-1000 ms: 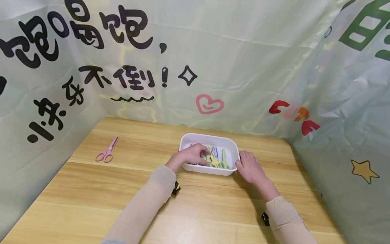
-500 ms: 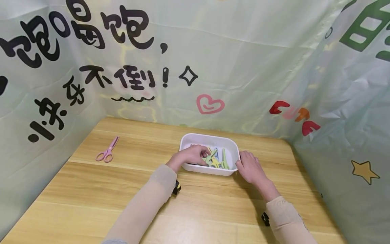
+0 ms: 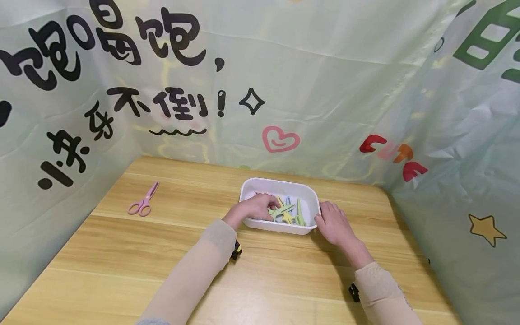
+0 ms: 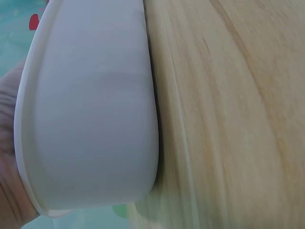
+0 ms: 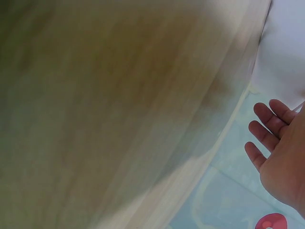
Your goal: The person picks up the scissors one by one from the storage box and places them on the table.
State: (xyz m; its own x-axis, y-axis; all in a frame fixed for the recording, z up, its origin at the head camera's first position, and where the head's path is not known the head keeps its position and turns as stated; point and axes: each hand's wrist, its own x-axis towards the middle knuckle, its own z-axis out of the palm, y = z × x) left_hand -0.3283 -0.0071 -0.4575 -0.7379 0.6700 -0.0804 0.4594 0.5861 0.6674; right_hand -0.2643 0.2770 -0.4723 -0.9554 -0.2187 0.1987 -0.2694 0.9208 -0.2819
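A white plastic tray [image 3: 260,224] stands toward the back of the table, holding several pairs of small scissors. My left hand [image 3: 257,206] reaches over its left side, and the curled fingers grip green scissors [image 3: 286,209] whose blades point right. Beneath them lie yellow scissors [image 3: 287,218]; another green pair [image 3: 299,214] and a blue pair [image 3: 288,201] are beside them. In the left wrist view the tray wall [image 4: 95,109] hides the fingers. My right hand [image 3: 334,222] rests at the tray's right end, thumb at the rim; the right wrist view shows relaxed, spread fingers [image 5: 264,136].
Pink scissors [image 3: 144,201] lie alone on the wooden table [image 3: 183,262], well left of the tray. A printed cloth [image 3: 325,90] hangs along the back and both sides of the table.
The green scissors in my left hand have swung from pointing upward to lying more level, blades to the right. My right hand and the tray have stayed put.
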